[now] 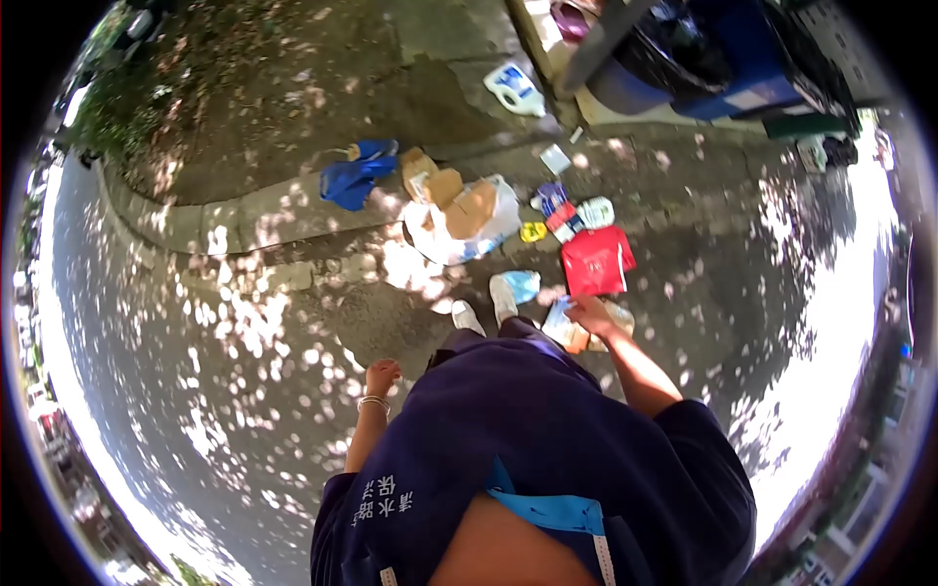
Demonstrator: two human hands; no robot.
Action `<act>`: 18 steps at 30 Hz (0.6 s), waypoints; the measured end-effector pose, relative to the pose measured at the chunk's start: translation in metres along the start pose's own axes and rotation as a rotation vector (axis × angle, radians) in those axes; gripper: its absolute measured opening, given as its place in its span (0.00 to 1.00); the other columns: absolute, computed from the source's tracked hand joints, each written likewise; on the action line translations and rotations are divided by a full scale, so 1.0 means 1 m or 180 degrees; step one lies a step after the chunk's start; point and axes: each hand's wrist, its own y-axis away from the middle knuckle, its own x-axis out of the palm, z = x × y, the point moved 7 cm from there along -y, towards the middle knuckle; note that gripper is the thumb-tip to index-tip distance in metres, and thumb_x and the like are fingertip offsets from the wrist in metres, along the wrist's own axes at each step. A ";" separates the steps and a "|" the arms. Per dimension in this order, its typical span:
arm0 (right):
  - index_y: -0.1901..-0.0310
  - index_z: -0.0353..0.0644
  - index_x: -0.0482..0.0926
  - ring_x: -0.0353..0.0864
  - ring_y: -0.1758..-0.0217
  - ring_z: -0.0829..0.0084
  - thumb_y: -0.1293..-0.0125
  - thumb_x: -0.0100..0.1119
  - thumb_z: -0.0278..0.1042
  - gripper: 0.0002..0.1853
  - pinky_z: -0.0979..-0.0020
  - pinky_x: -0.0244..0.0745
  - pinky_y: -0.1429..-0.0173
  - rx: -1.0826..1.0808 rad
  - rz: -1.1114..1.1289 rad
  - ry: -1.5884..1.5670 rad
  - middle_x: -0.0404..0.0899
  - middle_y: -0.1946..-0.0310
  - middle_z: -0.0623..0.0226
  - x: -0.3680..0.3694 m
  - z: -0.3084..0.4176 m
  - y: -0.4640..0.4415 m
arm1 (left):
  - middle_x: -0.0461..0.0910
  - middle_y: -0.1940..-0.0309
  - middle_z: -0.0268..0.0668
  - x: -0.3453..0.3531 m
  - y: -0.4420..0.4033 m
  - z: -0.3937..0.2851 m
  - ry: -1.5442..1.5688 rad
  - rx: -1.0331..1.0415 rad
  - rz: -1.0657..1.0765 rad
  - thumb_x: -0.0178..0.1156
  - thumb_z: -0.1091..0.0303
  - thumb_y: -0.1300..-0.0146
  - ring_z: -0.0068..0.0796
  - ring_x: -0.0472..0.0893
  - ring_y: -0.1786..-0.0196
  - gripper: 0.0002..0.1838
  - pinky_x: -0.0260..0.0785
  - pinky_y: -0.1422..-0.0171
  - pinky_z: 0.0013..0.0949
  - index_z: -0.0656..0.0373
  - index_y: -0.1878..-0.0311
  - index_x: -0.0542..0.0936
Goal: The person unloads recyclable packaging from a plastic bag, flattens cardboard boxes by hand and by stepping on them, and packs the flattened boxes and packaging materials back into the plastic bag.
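Note:
My right hand (589, 314) is over crumpled plastic packaging (557, 324) with blue and orange parts. Its fingers are bent together, and I cannot make out what lies between them. Just beyond it a red bag (597, 262) lies flat. My left hand (384, 374), with a bracelet at the wrist, hangs low beside my body, fingers curled and nothing seen in them. Ahead of my shoes sits a white plastic bag (503, 217) with brown cardboard pieces (471, 211) in it. A light blue package (522, 285) lies by my shoe.
Small packages are grouped beyond the red bag: a white container (595, 212), a yellow item (532, 231) and a purple-blue pack (550, 198). A blue bag (350, 183) lies left. A white jug (514, 90) rests near blue bins (718, 93) at the kerb.

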 end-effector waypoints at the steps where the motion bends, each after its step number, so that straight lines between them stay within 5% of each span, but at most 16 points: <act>1: 0.50 0.36 0.78 0.81 0.65 0.72 0.43 0.65 0.39 0.21 0.68 0.76 0.59 -0.0011 0.0001 0.0001 0.83 0.67 0.61 -0.001 0.007 0.005 | 0.84 0.74 0.34 0.003 -0.004 0.015 0.0155 -0.0195 0.0091 0.62 0.64 0.43 0.22 0.82 0.73 0.12 0.71 0.73 0.24 0.61 0.60 0.83; 2: 0.50 0.36 0.78 0.81 0.65 0.72 0.43 0.65 0.39 0.21 0.69 0.76 0.60 0.0014 -0.0067 0.0127 0.83 0.67 0.61 -0.002 0.009 0.008 | 0.84 0.73 0.34 0.005 -0.012 0.019 -0.0134 0.0519 0.0201 0.62 0.63 0.42 0.22 0.82 0.73 0.13 0.71 0.73 0.24 0.61 0.58 0.82; 5: 0.50 0.35 0.77 0.81 0.70 0.75 0.43 0.64 0.38 0.21 0.71 0.75 0.66 0.0476 -0.0121 -0.0472 0.83 0.70 0.61 0.008 -0.033 0.039 | 0.84 0.71 0.35 0.006 0.012 -0.007 -0.0600 0.0123 0.0193 0.62 0.63 0.40 0.23 0.82 0.73 0.14 0.71 0.74 0.25 0.60 0.54 0.81; 8: 0.56 0.32 0.78 0.79 0.75 0.76 0.44 0.65 0.35 0.18 0.74 0.73 0.72 0.0679 -0.0413 -0.0566 0.81 0.75 0.61 0.024 -0.086 0.084 | 0.83 0.73 0.34 0.006 -0.024 -0.004 -0.1106 0.0551 0.0661 0.62 0.64 0.40 0.22 0.80 0.75 0.10 0.69 0.76 0.25 0.59 0.59 0.81; 10: 0.60 0.34 0.79 0.79 0.76 0.76 0.45 0.67 0.35 0.15 0.73 0.73 0.72 0.0865 -0.0420 -0.0662 0.80 0.78 0.63 0.035 -0.107 0.124 | 0.82 0.76 0.33 0.007 -0.060 -0.010 -0.2165 0.1240 0.1037 0.62 0.65 0.41 0.21 0.79 0.77 0.08 0.68 0.77 0.25 0.58 0.63 0.82; 11: 0.62 0.35 0.79 0.78 0.77 0.76 0.46 0.67 0.36 0.15 0.72 0.74 0.71 0.0994 -0.0611 -0.0672 0.80 0.78 0.64 0.044 -0.129 0.144 | 0.81 0.77 0.31 0.009 -0.070 -0.021 -0.3497 0.1613 0.1233 0.62 0.66 0.41 0.20 0.78 0.78 0.06 0.66 0.78 0.24 0.57 0.64 0.82; 12: 0.63 0.36 0.79 0.79 0.77 0.75 0.47 0.68 0.37 0.14 0.71 0.74 0.71 0.1205 -0.0477 -0.0700 0.80 0.78 0.64 0.054 -0.150 0.161 | 0.81 0.77 0.31 0.008 -0.072 -0.027 -0.3512 0.1606 0.1286 0.62 0.66 0.41 0.20 0.78 0.78 0.06 0.66 0.78 0.24 0.57 0.64 0.82; 14: 0.66 0.37 0.81 0.80 0.73 0.73 0.49 0.68 0.40 0.15 0.68 0.75 0.68 0.1737 -0.0061 -0.0696 0.81 0.78 0.63 0.076 -0.182 0.184 | 0.78 0.80 0.30 -0.017 -0.089 -0.037 -0.0094 0.0279 0.0760 0.62 0.67 0.42 0.19 0.74 0.81 0.04 0.62 0.80 0.24 0.57 0.68 0.81; 15: 0.68 0.38 0.82 0.81 0.68 0.70 0.49 0.68 0.43 0.16 0.67 0.75 0.65 0.2063 0.0247 -0.0634 0.82 0.78 0.63 0.088 -0.199 0.194 | 0.78 0.80 0.30 -0.015 -0.089 -0.048 -0.0121 0.0290 0.0775 0.62 0.67 0.42 0.19 0.74 0.81 0.04 0.62 0.80 0.24 0.57 0.68 0.81; 18: 0.66 0.36 0.82 0.81 0.66 0.71 0.50 0.67 0.45 0.19 0.68 0.74 0.63 0.1422 0.0154 0.0632 0.82 0.78 0.63 0.103 -0.243 0.178 | 0.77 0.78 0.30 0.009 -0.072 -0.079 0.0158 0.0422 0.0706 0.62 0.67 0.42 0.18 0.73 0.79 0.05 0.62 0.78 0.23 0.57 0.66 0.81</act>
